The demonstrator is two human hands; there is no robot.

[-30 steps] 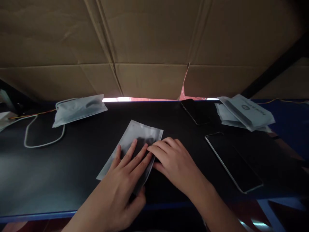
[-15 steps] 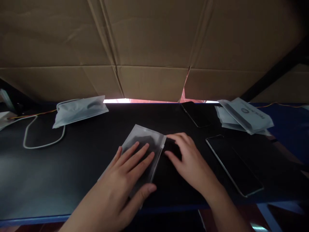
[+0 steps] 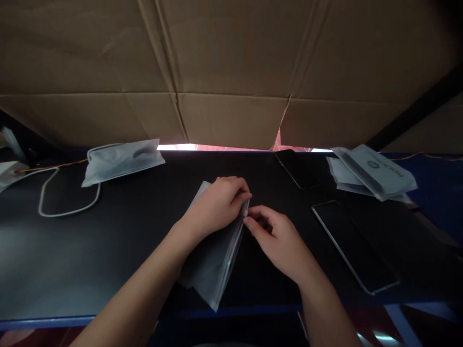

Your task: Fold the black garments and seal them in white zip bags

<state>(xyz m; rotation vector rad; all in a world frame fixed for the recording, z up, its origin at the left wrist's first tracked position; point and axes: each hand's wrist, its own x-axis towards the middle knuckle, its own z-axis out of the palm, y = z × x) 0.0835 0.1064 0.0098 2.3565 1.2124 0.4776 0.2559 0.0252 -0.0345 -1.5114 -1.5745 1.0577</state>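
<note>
A frosted zip bag (image 3: 213,255) lies slanted on the black table, its zip edge facing right. My left hand (image 3: 226,198) lies over the bag's upper part, with its fingers closed on the far end of the zip edge. Just to the right, my right hand (image 3: 269,229) pinches the same edge at the slider, thumb and forefinger together. The slider is mostly hidden by the fingertips. Whatever is inside the bag is hard to make out.
Right of my hands lies a phone-sized dark panel with a clear rim (image 3: 356,248); a dark phone (image 3: 296,168) lies farther back. Printed frosted bags (image 3: 379,171) are at the back right. Another bag (image 3: 123,161) and a white cable (image 3: 68,214) lie left. Cardboard (image 3: 231,115) stands behind.
My left hand has moved from lying flat on the bag up to its far zip corner and closed there. My right hand has closed on the zip edge. The bag's near corner now shows.
</note>
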